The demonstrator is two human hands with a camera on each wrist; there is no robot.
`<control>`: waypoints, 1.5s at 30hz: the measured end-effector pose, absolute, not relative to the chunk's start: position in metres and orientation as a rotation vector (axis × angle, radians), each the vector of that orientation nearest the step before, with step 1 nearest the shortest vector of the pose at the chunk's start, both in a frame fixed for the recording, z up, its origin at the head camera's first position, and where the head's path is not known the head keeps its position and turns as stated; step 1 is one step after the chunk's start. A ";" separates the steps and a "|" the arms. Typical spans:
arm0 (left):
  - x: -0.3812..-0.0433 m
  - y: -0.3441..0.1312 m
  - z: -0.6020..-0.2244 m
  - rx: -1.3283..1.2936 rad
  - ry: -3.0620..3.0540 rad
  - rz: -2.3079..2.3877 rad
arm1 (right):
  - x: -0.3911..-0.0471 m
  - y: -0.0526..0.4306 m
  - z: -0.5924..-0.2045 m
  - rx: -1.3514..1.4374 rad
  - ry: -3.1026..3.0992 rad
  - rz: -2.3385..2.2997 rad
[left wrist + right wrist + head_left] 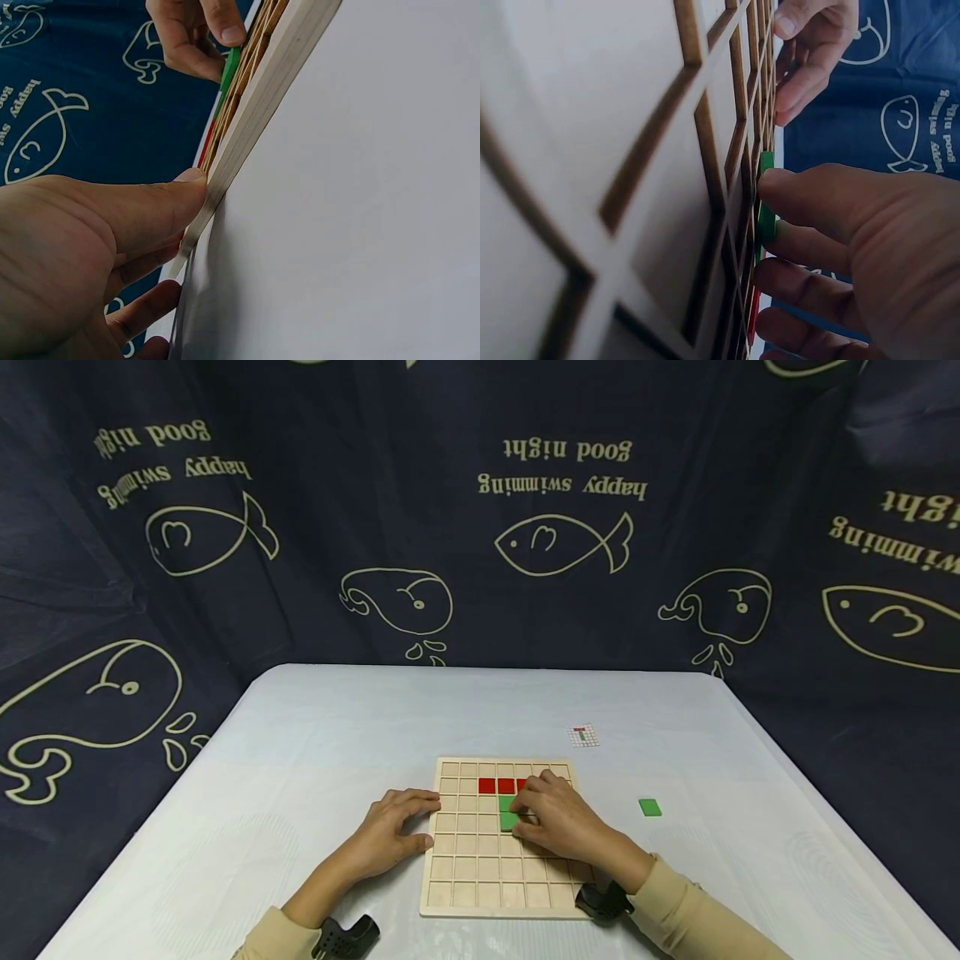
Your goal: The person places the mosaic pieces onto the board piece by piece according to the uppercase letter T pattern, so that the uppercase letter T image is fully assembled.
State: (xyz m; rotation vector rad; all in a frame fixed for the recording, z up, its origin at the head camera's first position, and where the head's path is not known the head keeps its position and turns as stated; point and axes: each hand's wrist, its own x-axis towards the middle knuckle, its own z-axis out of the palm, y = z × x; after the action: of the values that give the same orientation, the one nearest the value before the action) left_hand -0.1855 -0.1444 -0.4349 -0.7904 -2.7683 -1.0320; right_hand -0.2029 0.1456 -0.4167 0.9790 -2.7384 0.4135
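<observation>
A wooden grid board (480,893) lies on the table. My left hand (392,831) rests at the board's left edge, thumb and fingers spread and touching the rim. Over the board's right half, my right hand (558,818) pinches a green square tile (508,822) by its side between thumb and forefinger. The left wrist view shows this tile (231,64) at the thumb tip, a little above the grid. Just behind it sits another green tile (506,803). A row of red tiles (497,786) lies beyond, its right end partly hidden by my fingers.
A loose green tile (650,807) lies on the white table (750,860) right of the board. Behind the board is a small pattern card (582,736) with red and green squares. A dark printed curtain (420,460) hangs behind the table.
</observation>
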 end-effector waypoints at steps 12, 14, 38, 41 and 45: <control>-0.186 -0.145 -0.436 -0.794 -2.760 -1.003 | -0.203 0.146 -0.417 0.990 -2.734 0.408; -0.186 -0.145 -0.435 -0.793 -2.764 -1.008 | -0.203 0.146 -0.418 0.991 -2.732 0.405; -0.186 -0.145 -0.435 -0.800 -2.769 -0.996 | -0.203 0.161 -0.411 0.853 -2.723 0.496; -0.186 -0.145 -0.435 -0.799 -2.769 -0.993 | -0.203 0.165 -0.411 0.837 -2.713 0.487; -0.186 -0.145 -0.435 -0.798 -2.765 -0.993 | -0.204 0.172 -0.410 0.812 -2.712 0.495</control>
State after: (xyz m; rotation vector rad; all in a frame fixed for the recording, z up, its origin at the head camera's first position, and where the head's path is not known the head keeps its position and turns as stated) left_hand -0.1856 -0.1447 -0.4349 -0.7984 -2.7651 -0.9935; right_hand -0.2036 0.1719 -0.4100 0.8117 -2.7119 0.4951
